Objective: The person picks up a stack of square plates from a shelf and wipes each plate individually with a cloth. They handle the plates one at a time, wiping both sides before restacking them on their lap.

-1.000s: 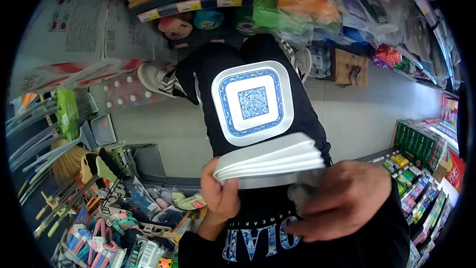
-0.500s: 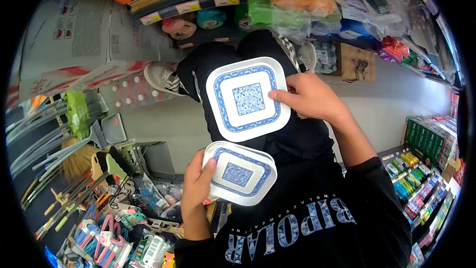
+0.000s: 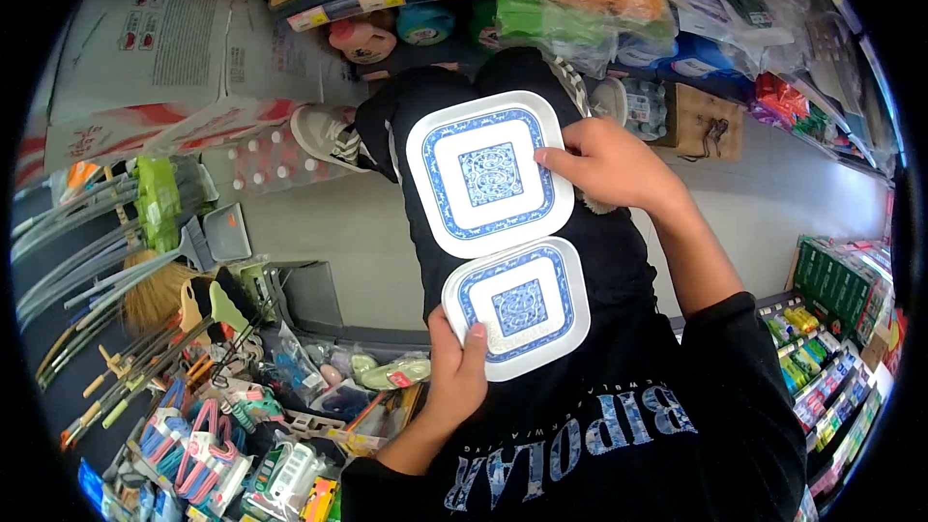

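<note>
Two white square plates with rounded corners and blue patterned borders lie one above the other over my lap. My right hand (image 3: pixel 619 166) grips the upper plate (image 3: pixel 491 174) by its right edge, thumb on the face. Lower down, my left hand (image 3: pixel 456 375) pinches the smaller-looking plate (image 3: pixel 520 307) at its left edge, its thumb on the rim. A doubled rim there suggests more than one plate in the left hand. The two plates' edges meet or nearly meet. Fingers beneath both plates are hidden.
Black-trousered legs sit below the plates. Brooms (image 3: pixel 159 295) and dustpans (image 3: pixel 228 232) stand at left, above packaged goods. Large cartons (image 3: pixel 145 48) and bottled drinks (image 3: pixel 275 159) are at upper left. Detergent bottles (image 3: pixel 362 42) stand on the shelf ahead; shelved packets (image 3: pixel 812 358) are at right.
My left hand has moved right and up, bringing the lower plate beneath the upper one and turning it more face-on. The right hand's plate has shifted slightly up.
</note>
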